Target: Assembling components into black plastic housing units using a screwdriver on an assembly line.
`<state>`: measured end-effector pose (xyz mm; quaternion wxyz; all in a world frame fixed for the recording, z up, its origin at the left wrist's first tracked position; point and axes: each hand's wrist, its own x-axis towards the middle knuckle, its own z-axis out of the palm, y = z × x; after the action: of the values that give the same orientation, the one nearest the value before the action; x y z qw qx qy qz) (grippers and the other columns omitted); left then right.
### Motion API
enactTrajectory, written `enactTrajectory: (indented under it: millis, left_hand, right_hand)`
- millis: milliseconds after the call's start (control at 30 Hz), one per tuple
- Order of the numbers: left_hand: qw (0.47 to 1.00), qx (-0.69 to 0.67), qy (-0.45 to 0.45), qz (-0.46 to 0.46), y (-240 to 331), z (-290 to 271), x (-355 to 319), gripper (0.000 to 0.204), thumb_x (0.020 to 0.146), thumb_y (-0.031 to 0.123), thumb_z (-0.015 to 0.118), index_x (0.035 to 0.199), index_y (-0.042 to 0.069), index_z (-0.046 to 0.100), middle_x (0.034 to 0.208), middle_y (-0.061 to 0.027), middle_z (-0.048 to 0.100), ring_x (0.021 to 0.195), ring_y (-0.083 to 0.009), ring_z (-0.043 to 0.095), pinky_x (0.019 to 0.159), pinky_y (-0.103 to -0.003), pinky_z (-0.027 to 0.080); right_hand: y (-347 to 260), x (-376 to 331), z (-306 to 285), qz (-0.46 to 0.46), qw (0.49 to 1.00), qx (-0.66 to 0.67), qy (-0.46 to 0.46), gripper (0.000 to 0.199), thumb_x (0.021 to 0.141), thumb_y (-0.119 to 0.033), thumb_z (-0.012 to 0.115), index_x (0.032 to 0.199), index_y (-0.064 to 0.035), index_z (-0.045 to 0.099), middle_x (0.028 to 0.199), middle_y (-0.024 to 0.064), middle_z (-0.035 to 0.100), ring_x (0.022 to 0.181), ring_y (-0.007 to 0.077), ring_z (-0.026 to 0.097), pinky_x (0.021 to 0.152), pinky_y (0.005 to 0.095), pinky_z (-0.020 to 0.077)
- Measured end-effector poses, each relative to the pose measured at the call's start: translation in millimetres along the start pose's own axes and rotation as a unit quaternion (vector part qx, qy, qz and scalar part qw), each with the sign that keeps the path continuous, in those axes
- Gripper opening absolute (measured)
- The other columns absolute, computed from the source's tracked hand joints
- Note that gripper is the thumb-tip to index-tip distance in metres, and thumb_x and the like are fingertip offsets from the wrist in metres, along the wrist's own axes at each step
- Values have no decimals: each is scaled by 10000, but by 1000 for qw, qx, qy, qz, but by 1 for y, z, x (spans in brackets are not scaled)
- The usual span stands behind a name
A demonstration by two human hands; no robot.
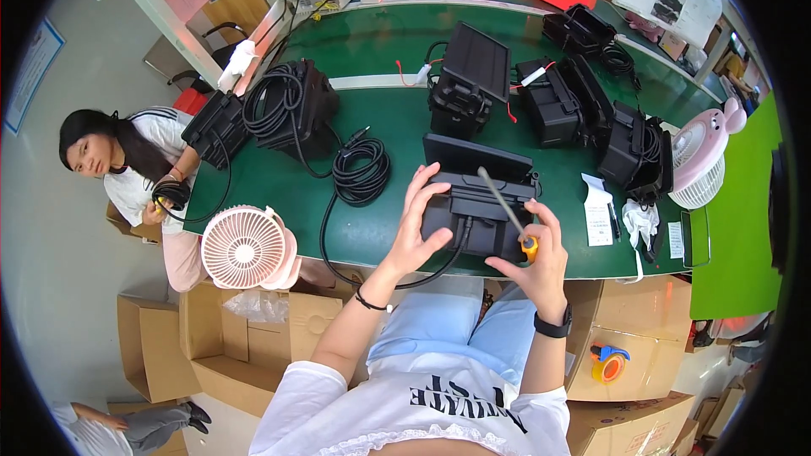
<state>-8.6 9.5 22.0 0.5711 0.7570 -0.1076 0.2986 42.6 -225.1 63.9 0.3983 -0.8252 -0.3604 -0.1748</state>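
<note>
- Black plastic box-shaped device with a flat tilted panel sits at the near edge of the green work table, at the picture's centre.
- Left hand lies at the device's 9 o'clock side, fingers spread and pressed against its casing.
- Right hand at the device's 4 o'clock pinches a screwdriver with an orange handle and grey metal shaft, whose shaft slants up across the device.
- Black cable runs from the device's underside toward 8 o'clock to a coiled black cord at 10 o'clock.
- White paper slips lie at 3 o'clock; more black devices stand at 12 to 2 o'clock.
- Pink round desk fan stands at 9 o'clock, by a seated person's hand holding a small cord coil.
- Brown cardboard boxes crowd the floor at 5 and 7 o'clock.
</note>
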Motion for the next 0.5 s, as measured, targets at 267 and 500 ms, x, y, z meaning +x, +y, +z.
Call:
enactTrajectory:
  millis: [267, 500]
  left_hand:
    - [986, 43, 141, 76, -22, 15, 4, 420, 905, 397, 563, 1054, 20, 673, 1300, -210, 527, 1319, -468, 439, 1105, -538, 335]
    - [978, 99, 92, 159, -32, 2, 10, 377, 910, 344, 514, 950, 1, 666, 1243, -236, 604, 1223, -516, 515, 1088, -586, 357]
  right_hand:
    - [26, 8, 12, -17, 997, 76, 9, 594, 558, -209, 955, 892, -95, 477, 1293, 155, 618, 1215, 384, 584, 935, 411, 527]
    - [39, 2, 25, -47, 993, 74, 79, 591, 576, -285, 952, 825, -103, 449, 1135, 121, 713, 1162, 404, 626, 930, 434, 541]
